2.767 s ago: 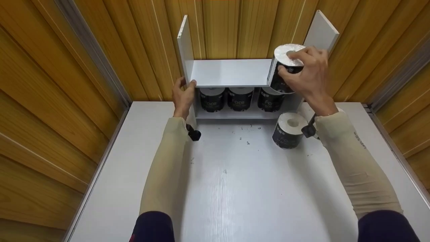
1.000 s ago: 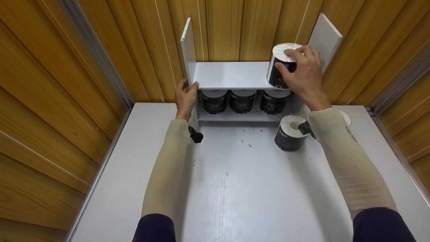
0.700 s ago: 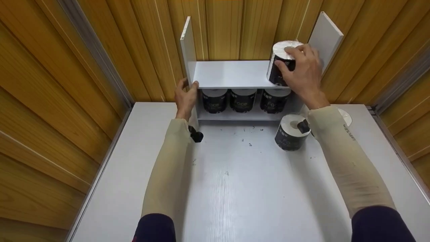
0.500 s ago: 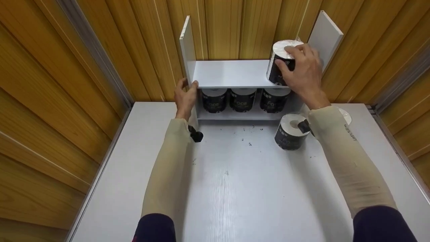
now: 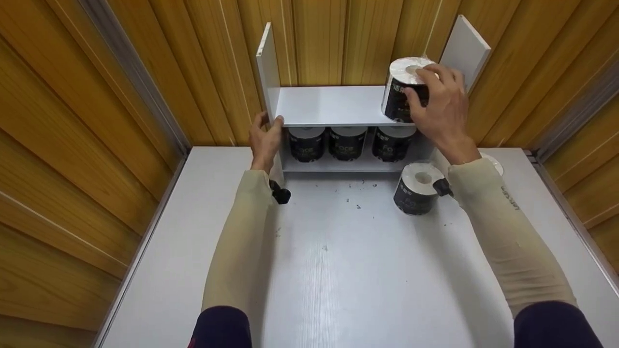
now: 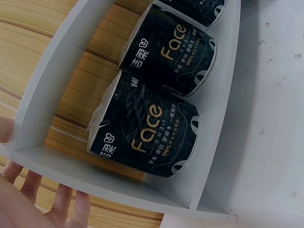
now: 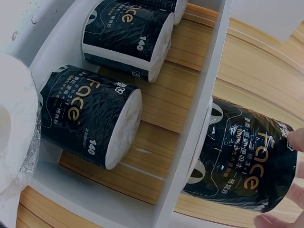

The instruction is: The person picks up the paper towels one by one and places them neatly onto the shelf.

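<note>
A wrapped toilet paper roll with a black "Face" label stands at the right end of the upper board of a white shelf unit. My right hand holds it, thumb on the label and fingers over the top rim. In the right wrist view, the roll's base meets the board, fingertips at its other end. My left hand grips the unit's left side panel, thumb inside, fingers outside, as the left wrist view also shows. Several like rolls stand in a row on the lower level.
Another toilet paper roll stands on the white table before the unit's right end. Part of a further roll shows behind my right forearm. The unit's right side panel rises beside my right hand. Wood-patterned walls enclose the table.
The held roll has come from overhanging the board's front edge to standing back on the board. It has turned, so more lettering shows, and my right thumb has shifted right. My left hand keeps its grip.
</note>
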Motion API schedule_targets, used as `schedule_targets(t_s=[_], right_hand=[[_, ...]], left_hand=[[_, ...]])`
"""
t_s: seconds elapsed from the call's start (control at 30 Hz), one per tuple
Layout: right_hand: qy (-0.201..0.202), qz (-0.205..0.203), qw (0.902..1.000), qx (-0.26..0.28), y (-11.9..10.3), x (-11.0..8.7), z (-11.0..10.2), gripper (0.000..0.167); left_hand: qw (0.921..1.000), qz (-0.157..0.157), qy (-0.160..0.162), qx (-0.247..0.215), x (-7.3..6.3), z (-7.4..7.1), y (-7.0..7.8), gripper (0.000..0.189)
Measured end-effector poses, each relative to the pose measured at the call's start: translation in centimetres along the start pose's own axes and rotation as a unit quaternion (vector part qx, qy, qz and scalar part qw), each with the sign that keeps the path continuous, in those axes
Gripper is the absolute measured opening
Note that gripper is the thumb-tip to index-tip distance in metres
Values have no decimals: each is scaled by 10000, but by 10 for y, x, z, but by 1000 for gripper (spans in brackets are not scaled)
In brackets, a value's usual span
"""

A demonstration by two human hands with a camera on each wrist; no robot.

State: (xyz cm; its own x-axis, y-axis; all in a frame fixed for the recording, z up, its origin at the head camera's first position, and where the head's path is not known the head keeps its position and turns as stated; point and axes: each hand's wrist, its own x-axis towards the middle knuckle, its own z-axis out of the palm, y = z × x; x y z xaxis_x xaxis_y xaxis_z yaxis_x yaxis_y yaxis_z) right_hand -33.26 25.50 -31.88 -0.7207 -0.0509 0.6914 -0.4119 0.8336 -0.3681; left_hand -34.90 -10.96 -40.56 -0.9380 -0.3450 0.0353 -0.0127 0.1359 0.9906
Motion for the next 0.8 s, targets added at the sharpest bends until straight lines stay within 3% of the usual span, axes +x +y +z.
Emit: schedule_targets(t_s=[0.2,0.43,0.8], right_hand=[[267,-343,9991,-4,-4,-5,-3,36],[212,-568,9981,91,-8,-11,-4,35],[63,-498,9985,201,-6,-21,4,36]], left_hand=[[10000,49,30,30,2,-2,0,50],[10000,22,60,32,3,-2,1,51],[10000,-43,12,-27,0,-1,-2,52]])
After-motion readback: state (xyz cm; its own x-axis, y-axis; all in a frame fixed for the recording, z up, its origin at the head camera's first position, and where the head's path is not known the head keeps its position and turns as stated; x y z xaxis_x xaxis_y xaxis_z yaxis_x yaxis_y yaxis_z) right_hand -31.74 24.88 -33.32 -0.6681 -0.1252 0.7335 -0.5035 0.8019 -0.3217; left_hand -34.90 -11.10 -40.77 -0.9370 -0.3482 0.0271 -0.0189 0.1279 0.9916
